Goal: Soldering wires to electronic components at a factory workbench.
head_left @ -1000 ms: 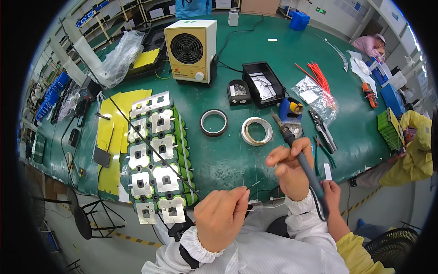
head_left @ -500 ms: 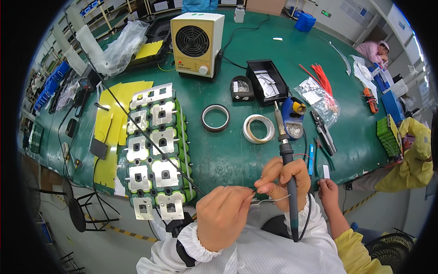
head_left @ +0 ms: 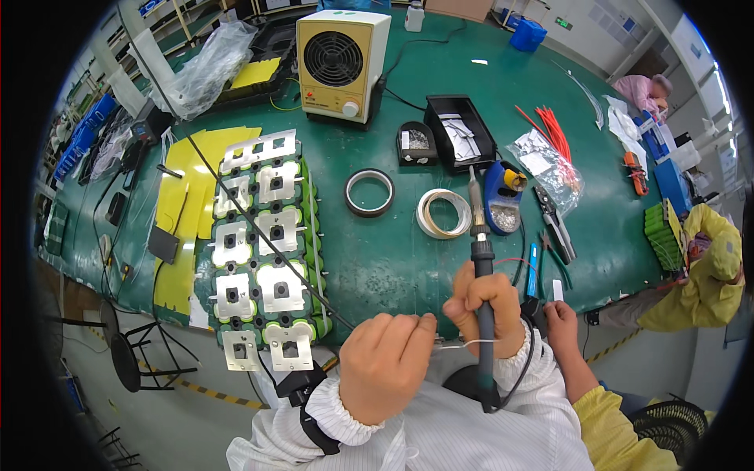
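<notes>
My right hand [head_left: 496, 302] is closed round the dark handle of a soldering iron [head_left: 484, 314], whose metal tip points up and away. A thin silvery wire [head_left: 475, 342] sticks out below those fingers, toward my left hand. My left hand [head_left: 385, 365] is closed, its back toward me, with the fingertips largely hidden. A long black cable [head_left: 271, 247] slants from the upper left down into its grasp, crossing above a battery pack [head_left: 279, 286] of green cells with silvery metal plates. A narrow gap separates the two hands.
Beyond my hands lie a black tape roll [head_left: 370, 193], a pale tape roll [head_left: 444, 213], a blue soldering stand [head_left: 503, 200] and black bins [head_left: 461, 133]. Further back stands a fan unit [head_left: 342, 67]. Pliers [head_left: 558, 255] lie rightward, near another person's hand [head_left: 561, 322].
My hands, fingertips together before, are now apart. The right hand has shifted slightly left with the soldering iron, which stands more upright. The whole view has tilted a little.
</notes>
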`<control>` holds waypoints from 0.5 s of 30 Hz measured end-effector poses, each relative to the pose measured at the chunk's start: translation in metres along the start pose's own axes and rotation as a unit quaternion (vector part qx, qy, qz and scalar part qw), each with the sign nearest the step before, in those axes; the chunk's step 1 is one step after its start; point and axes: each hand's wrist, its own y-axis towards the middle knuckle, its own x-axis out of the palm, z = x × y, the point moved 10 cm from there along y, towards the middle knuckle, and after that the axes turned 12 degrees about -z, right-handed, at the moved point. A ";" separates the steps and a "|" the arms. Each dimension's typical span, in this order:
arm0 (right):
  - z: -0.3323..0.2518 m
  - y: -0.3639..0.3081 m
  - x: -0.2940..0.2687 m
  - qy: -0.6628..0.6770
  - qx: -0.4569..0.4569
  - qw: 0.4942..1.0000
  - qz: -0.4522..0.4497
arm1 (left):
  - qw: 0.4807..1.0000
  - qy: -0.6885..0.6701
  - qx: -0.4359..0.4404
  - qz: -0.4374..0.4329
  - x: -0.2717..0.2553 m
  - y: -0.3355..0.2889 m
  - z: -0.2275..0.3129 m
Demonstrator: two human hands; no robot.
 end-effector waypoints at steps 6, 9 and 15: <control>0.026 -0.007 -0.004 0.027 0.152 0.988 -0.005 | 1.000 -0.014 -0.006 0.006 -0.006 -0.001 0.000; 0.035 -0.006 -0.015 0.238 0.085 0.967 0.023 | 0.998 -0.049 -0.034 0.022 -0.008 0.001 -0.008; -0.016 0.006 -0.016 0.064 -0.126 0.990 -0.020 | 0.991 -0.112 -0.070 0.021 -0.015 0.001 -0.015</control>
